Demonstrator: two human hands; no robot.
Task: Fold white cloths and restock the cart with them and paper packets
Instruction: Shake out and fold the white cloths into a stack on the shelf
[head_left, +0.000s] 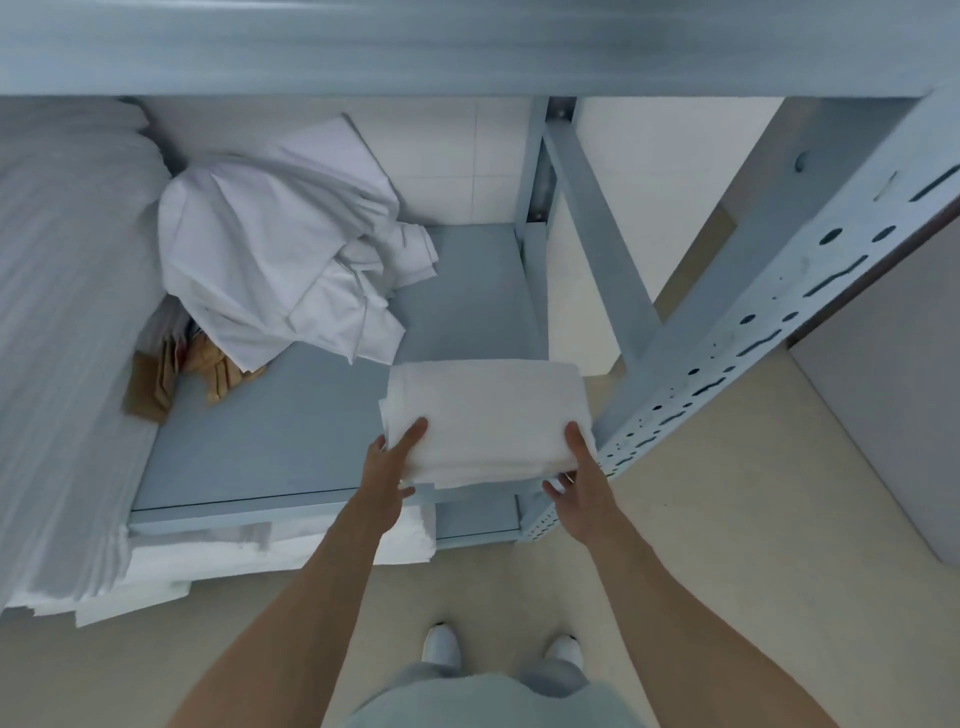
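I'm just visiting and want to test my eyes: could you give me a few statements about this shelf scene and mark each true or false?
1. Both hands, left hand and right hand, hold the folded white cloth. True.
2. The folded cloth is at the shelf's left end. False: it is at the front right corner of the grey shelf.
3. A crumpled white cloth lies at the back of the shelf. True.
4. The brown paper packets sit on top of the crumpled cloth. False: they lie partly beneath its edge.
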